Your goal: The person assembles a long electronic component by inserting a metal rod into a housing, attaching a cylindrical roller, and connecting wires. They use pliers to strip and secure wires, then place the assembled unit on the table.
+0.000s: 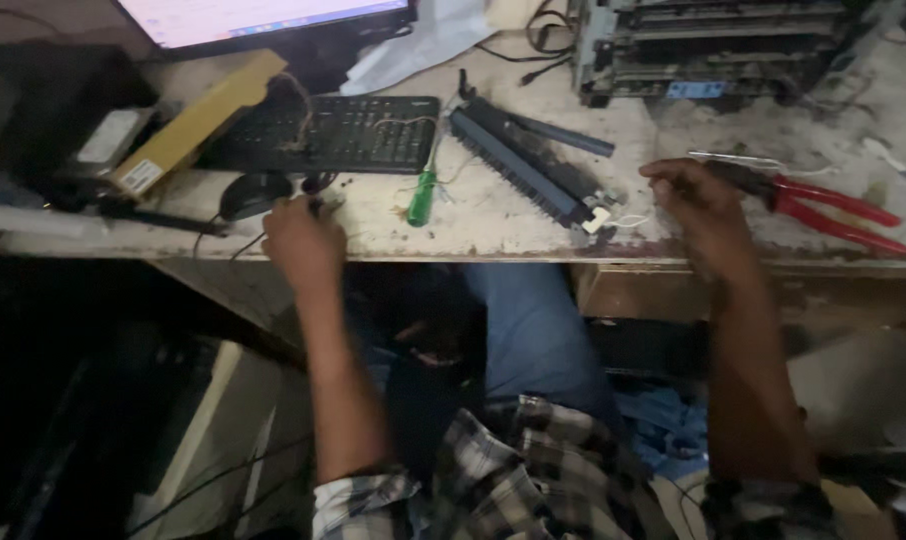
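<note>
Beside curled right hand [695, 205] fingers, red pliers [823, 205], gripped; left hand [303, 238] closed, contents unclear; could knock roller assembly [521, 165] off.

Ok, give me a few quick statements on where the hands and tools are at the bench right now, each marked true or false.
1. The right hand rests at the handles of the red pliers. True.
2. The green screwdriver is held in the left hand. False: it lies on the bench, apart from both hands.
3. The left hand is beside the black mouse. True.
4. The long black roller unit lies on top of the keyboard. False: it lies on the bench to the right of the keyboard.
5. The monitor screen is dark. False: it is lit.
</note>
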Demonstrator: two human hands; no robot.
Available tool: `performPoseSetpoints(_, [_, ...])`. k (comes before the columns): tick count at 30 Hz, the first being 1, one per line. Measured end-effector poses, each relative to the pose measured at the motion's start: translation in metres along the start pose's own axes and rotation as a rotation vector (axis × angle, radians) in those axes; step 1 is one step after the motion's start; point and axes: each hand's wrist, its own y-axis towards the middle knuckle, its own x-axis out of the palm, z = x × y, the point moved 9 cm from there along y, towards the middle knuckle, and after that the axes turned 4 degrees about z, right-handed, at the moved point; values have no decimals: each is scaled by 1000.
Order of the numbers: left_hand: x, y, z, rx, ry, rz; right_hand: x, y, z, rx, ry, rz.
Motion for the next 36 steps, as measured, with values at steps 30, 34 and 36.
performPoseSetpoints(30, [-13, -106, 289, 200, -1244, -578, -2, -15, 9, -129, 17, -24])
performPoseSetpoints(34, [-39, -93, 294, 426, -1118, -423, -6, -10, 15, -90, 11, -9])
performPoseSetpoints(36, [-48, -76, 286, 425, -1190, -293, -8, -8, 19, -8, 87, 52])
